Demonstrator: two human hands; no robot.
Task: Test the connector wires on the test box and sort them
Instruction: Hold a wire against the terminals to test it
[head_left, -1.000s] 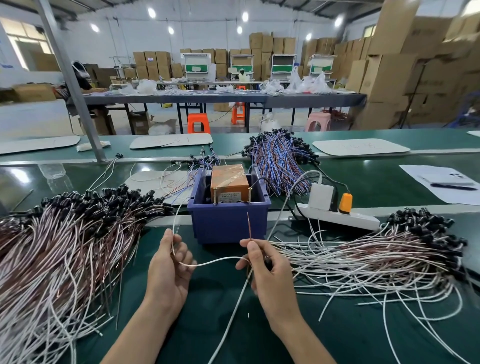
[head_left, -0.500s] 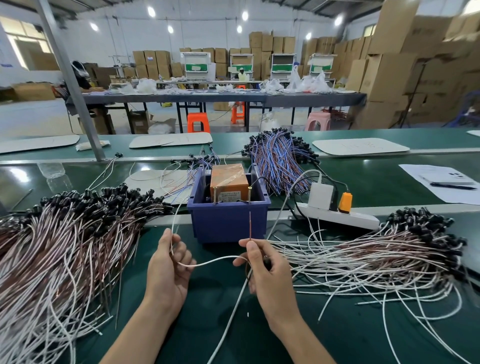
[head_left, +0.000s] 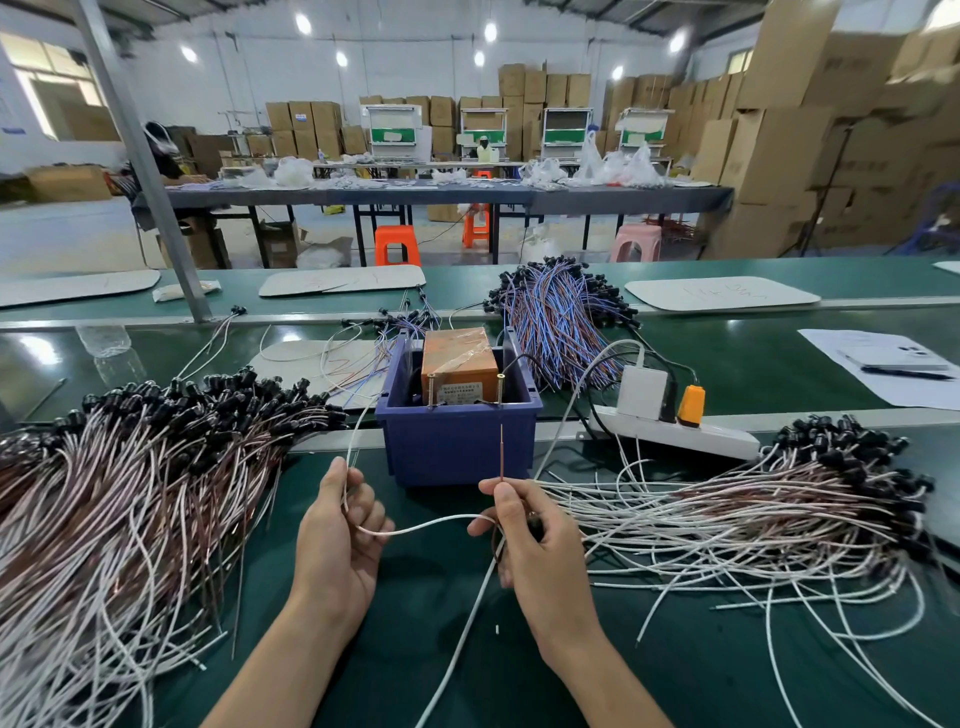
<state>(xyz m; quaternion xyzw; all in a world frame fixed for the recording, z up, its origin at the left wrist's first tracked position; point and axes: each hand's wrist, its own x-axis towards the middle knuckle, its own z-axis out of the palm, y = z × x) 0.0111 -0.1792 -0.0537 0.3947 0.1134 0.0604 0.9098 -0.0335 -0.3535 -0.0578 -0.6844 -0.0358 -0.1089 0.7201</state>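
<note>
An orange test box sits inside a blue bin, with two brass screws standing at its front edge. My right hand pinches a brown wire, whose bare tip points straight up just below the right screw. My left hand holds a white wire that loops across to the right hand, its end rising toward the left screw. The wire's black connector is hidden in my right palm. A big pile of connector wires lies at the left, another pile at the right.
A white power strip with a white adapter and an orange plug lies right of the bin. Blue and brown wires are heaped behind it. Papers with a pen lie far right. A metal post rises at the left.
The brown wire tip has straightened from a slight left tilt to upright and risen closer to the right screw. Both hands have stayed almost in place.
</note>
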